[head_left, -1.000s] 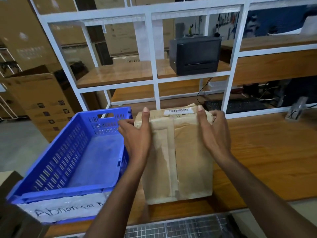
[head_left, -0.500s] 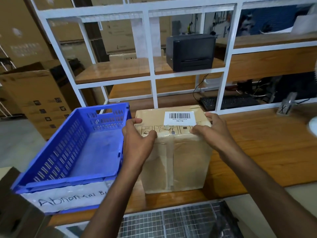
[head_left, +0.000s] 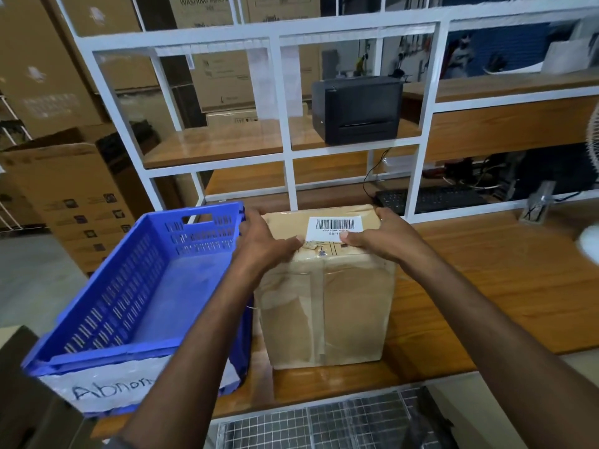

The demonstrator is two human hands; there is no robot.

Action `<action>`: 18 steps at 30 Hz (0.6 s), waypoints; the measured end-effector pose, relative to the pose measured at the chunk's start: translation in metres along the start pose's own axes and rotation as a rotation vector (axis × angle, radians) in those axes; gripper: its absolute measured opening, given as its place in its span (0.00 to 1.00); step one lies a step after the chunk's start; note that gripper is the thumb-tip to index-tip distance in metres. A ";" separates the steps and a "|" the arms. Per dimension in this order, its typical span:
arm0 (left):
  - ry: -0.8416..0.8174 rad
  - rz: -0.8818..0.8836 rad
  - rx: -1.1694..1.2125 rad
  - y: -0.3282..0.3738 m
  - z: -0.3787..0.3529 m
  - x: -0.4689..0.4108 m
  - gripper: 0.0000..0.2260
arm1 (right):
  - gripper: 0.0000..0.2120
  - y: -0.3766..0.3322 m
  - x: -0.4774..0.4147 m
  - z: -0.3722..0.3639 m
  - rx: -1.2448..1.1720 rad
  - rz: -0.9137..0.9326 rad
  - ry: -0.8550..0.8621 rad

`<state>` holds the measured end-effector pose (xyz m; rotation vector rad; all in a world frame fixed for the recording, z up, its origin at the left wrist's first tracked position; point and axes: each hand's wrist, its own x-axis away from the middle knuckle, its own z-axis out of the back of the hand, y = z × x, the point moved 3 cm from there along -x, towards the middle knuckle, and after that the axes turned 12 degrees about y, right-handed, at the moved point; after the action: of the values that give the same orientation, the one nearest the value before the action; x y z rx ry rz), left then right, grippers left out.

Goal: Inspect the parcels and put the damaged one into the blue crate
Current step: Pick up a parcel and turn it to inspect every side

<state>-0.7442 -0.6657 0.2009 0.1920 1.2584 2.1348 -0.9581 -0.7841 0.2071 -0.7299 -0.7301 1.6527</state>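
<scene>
A brown cardboard parcel (head_left: 327, 306), taped and wrinkled on its near face, stands upright on the wooden table (head_left: 486, 286). A white barcode label (head_left: 334, 226) sits on its top face. My left hand (head_left: 262, 244) grips the parcel's top left edge, thumb across the top. My right hand (head_left: 379, 236) grips the top right edge, its thumb on the label's lower corner. The blue crate (head_left: 129, 286) sits empty just left of the parcel, almost touching it, with a white "Abnor…" label on its front.
A white metal shelf frame (head_left: 288, 150) rises behind the parcel, holding a black printer (head_left: 356, 108). A black keyboard (head_left: 428, 199) lies beyond the frame. Cardboard boxes (head_left: 74, 196) are stacked at the left. A wire grid (head_left: 311, 426) lies below the table's front edge.
The parcel has tipped toward me, so its labelled top face now shows fully. Both hands slid from the parcel's sides onto its top edge, thumbs on top.
</scene>
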 end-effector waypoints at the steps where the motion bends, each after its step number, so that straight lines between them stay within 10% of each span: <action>1: 0.007 0.007 -0.021 -0.002 0.000 0.001 0.42 | 0.42 0.001 -0.001 -0.001 0.004 -0.003 0.004; 13: -0.115 0.109 -0.042 -0.003 0.000 -0.030 0.55 | 0.46 -0.010 -0.042 -0.010 0.036 0.065 -0.073; 18: -0.160 0.091 -0.051 0.008 -0.010 -0.051 0.35 | 0.37 -0.018 -0.064 -0.022 0.041 0.041 -0.067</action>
<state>-0.7116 -0.7058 0.2119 0.3971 1.1206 2.1779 -0.9187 -0.8418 0.2132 -0.6676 -0.7310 1.7318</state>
